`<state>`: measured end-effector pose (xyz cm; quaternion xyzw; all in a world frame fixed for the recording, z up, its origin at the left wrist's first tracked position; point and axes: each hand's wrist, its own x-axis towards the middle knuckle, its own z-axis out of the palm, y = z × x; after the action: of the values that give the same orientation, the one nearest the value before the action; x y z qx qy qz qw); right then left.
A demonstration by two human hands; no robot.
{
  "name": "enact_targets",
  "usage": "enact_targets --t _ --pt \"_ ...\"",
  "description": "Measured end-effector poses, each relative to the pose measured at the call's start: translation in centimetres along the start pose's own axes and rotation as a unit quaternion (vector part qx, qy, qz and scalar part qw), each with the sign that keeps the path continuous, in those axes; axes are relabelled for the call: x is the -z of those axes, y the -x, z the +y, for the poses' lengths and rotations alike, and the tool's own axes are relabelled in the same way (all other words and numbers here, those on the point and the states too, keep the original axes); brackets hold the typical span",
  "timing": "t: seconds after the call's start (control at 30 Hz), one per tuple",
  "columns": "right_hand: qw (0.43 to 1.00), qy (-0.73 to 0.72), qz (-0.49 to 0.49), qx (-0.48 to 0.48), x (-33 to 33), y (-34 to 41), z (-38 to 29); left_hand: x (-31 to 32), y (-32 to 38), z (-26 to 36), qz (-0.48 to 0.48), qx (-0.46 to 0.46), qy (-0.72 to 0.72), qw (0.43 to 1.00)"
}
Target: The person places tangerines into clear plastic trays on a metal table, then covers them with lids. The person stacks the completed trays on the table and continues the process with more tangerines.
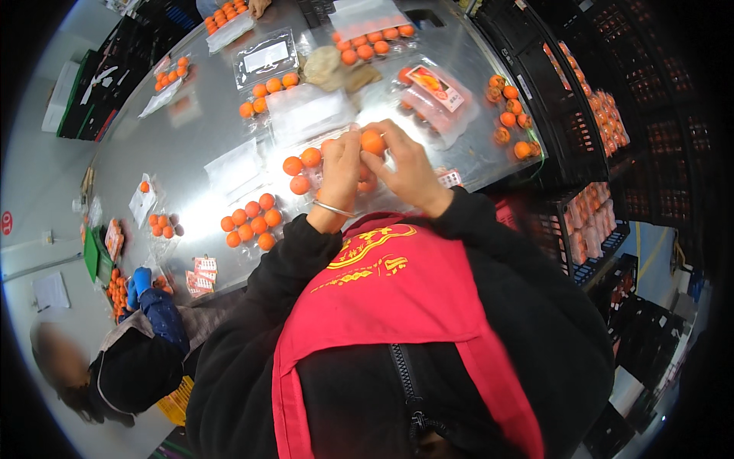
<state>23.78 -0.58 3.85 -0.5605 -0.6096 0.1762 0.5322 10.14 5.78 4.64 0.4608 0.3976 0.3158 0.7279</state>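
Observation:
On the metal table before me lies a group of round orange fruits, probably persimmons (310,156), on clear plastic. My right hand (406,163) has thumb and fingers closed around one orange fruit (373,142) at the right end of the group. Beside it, my left hand (342,166), with a bangle at the wrist, reaches down over the fruits; its fingertips touch or nearly touch the plastic, and what they grip is hidden. A white sheet in a clear bag (309,112) lies just beyond the hands. Another cluster of fruits (252,221) rests to the left.
Bagged fruit with a printed card (436,89) lies beyond my right hand. Loose fruits (508,119) sit near the table's right edge, beside stacked black crates (573,115). Printed cards (200,276) lie lower left, near a co-worker's blue-gloved hand (139,282). Another person's hand shows at the top.

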Motion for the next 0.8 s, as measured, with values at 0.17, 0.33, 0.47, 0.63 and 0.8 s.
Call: enact_targets --t 0.17,0.33,0.47,0.63,0.8 --pt "0.996 0.091 0.022 -0.008 -0.5 0.2 0.4 0.0 0.0 -0.5 -0.062 0.036 0.014 0.997" --pt "0.986 -0.103 0.014 -0.134 -0.3 0.4 1.0 -0.1 -0.2 -0.6 -0.070 0.049 0.030 0.996" --pt "0.989 -0.069 0.088 -0.095 -0.7 0.1 2.6 0.1 -0.5 -0.2 -0.063 -0.093 -0.076 0.991" --pt "0.988 -0.049 0.086 -0.122 -0.5 0.4 3.4 0.0 -0.2 -0.3 -0.072 -0.274 -0.321 0.904" --pt "0.982 -0.062 0.101 -0.145 0.0 0.1 1.8 -0.1 -0.3 -1.3 -0.040 -0.244 -0.227 0.942"
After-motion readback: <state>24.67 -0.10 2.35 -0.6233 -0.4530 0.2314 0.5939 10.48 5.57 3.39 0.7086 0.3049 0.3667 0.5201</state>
